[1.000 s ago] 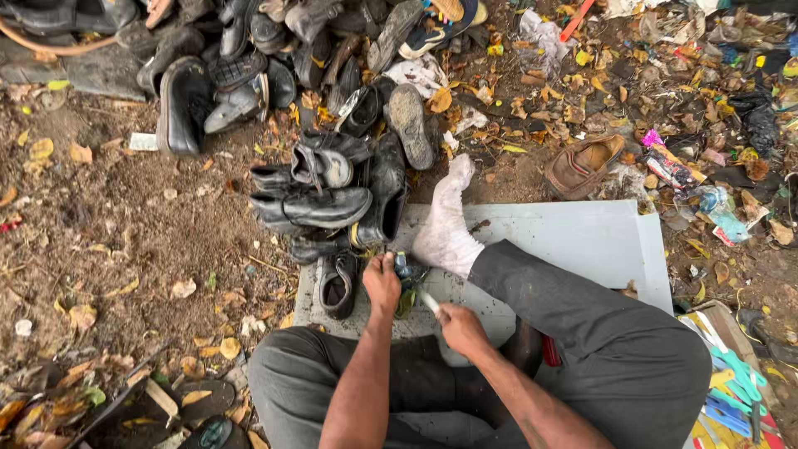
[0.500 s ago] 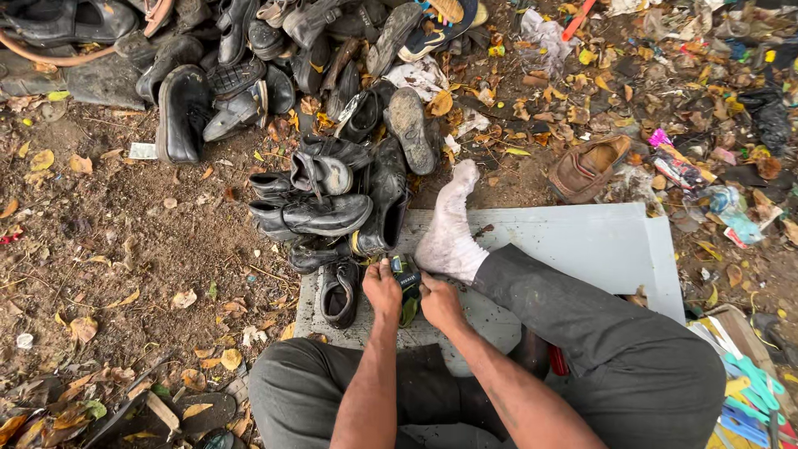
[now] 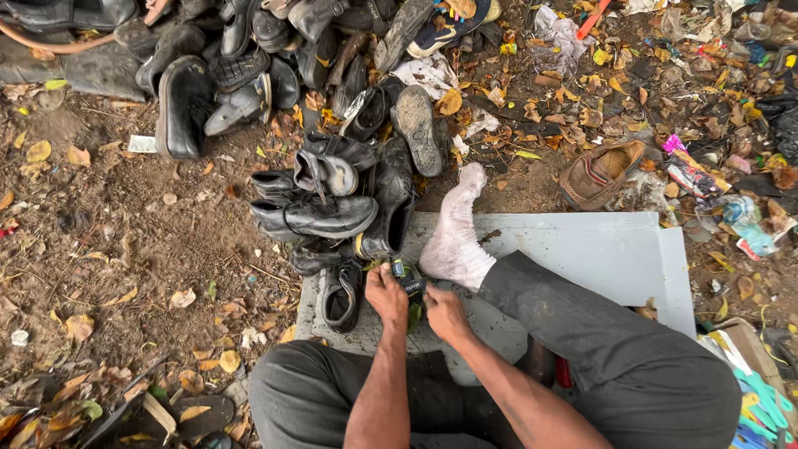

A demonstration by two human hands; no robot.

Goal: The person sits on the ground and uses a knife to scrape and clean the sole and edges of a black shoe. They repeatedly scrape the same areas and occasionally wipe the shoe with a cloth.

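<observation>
Small dark object point(image 3: 409, 281), seemingly, held between left hand point(image 3: 386, 295) and right hand point(image 3: 446, 314).

Outdoor ground, daylight, heavily littered.
Bare brown soil point(image 3: 125, 249) strewn with dry leaves point(image 3: 79, 326); a grey-white board point(image 3: 615, 249) lies flat; scattered plastic litter point(image 3: 715, 179) on the right.

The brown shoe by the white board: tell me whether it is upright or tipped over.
Upright. The brown shoe rests sole-down on the littered ground just beyond the white board, its opening facing up so the tan insole shows.
</observation>
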